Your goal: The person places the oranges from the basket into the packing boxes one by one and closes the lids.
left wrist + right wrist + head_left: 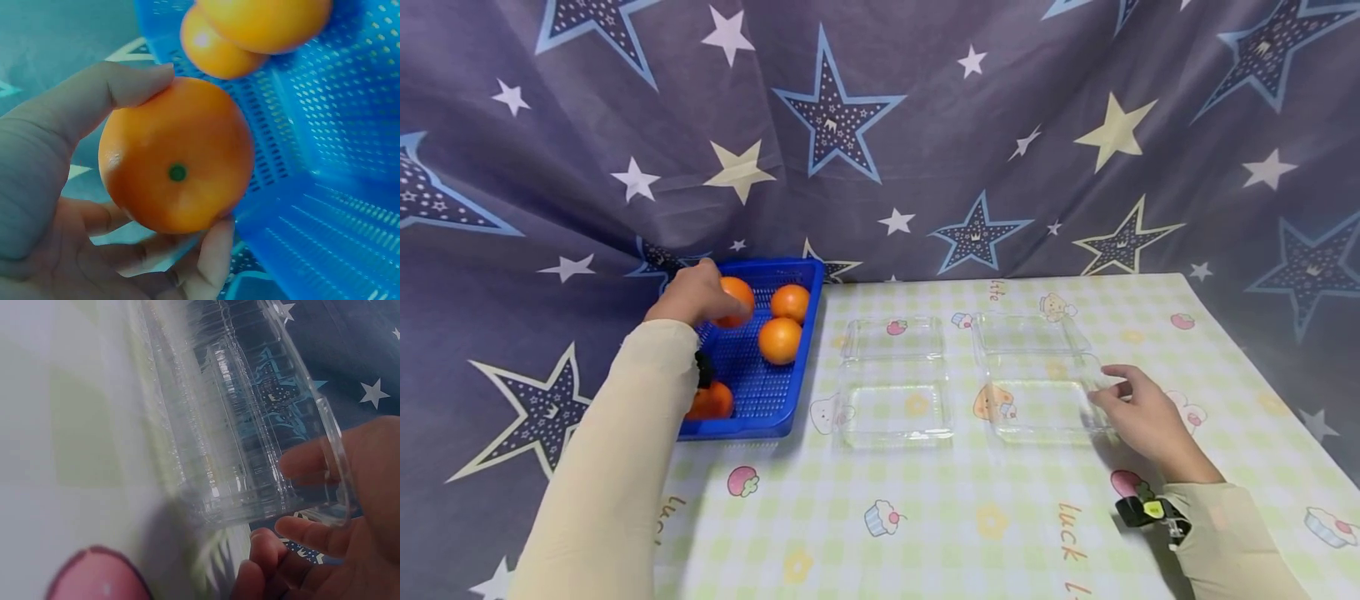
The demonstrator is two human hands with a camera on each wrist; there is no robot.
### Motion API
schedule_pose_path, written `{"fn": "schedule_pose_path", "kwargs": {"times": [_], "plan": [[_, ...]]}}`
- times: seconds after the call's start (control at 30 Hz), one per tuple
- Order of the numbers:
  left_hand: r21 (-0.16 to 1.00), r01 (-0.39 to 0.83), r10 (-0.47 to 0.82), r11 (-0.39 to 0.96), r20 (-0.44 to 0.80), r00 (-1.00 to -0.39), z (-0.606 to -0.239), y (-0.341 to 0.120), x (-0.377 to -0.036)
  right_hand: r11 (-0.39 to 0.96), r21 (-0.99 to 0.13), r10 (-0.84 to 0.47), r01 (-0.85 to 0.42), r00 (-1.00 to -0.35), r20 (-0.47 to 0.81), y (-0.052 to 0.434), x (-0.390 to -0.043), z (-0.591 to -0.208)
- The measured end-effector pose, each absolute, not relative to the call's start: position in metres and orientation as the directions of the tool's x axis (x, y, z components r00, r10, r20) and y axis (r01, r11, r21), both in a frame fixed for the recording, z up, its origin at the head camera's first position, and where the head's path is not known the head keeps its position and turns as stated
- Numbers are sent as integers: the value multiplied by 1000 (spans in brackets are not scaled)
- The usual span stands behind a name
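My left hand [688, 293] grips an orange [178, 156] between thumb and fingers, over the left part of a blue plastic basket [797, 392]. In the left wrist view, the fruit's green stem spot faces the camera. Two more oranges [779, 340] lie along the basket's right side, and others at its near left are partly hidden by my wrist. On the right, my right hand [1142, 417] holds the right side wall of an opened clear plastic clamshell box [1037, 408]. Its thumb and fingers lie about that wall in the right wrist view [300, 506].
A second clear clamshell box [895, 412] lies opened between the basket and the held box, its lid toward the back. A checked cloth [955, 533] with printed cakes and strawberries covers the table. Behind hangs a dark star-patterned curtain [925, 142].
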State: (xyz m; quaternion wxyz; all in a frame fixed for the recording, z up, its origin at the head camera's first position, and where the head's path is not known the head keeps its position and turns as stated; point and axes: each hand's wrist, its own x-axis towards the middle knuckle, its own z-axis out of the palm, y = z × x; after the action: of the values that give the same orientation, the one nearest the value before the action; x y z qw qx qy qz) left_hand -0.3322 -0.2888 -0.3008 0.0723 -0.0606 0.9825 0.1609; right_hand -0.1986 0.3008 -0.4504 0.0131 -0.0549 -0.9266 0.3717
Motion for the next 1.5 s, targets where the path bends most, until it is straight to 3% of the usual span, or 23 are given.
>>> {"fn": "schedule_pose_path", "kwargs": {"times": [0.27, 0.5, 0.87, 1.5], "plan": [[364, -71, -72, 929, -11, -997, -288, -279, -321, 716, -692, 114, 92, -993, -15, 301, -198, -449], [438, -42, -52, 898, 13, -999, -280, -271, -310, 721, -685, 121, 99, -993, -16, 299, -198, -450], [440, 3, -70, 898, 149, -986, -279, -251, -290, 721, -688, 104, 85, -994, -13, 304, -200, -453], [553, 78, -112, 829, 302, -947, -279, -206, -240, 716, -689, 128, 111, -991, -27, 300, -197, -453]]}}
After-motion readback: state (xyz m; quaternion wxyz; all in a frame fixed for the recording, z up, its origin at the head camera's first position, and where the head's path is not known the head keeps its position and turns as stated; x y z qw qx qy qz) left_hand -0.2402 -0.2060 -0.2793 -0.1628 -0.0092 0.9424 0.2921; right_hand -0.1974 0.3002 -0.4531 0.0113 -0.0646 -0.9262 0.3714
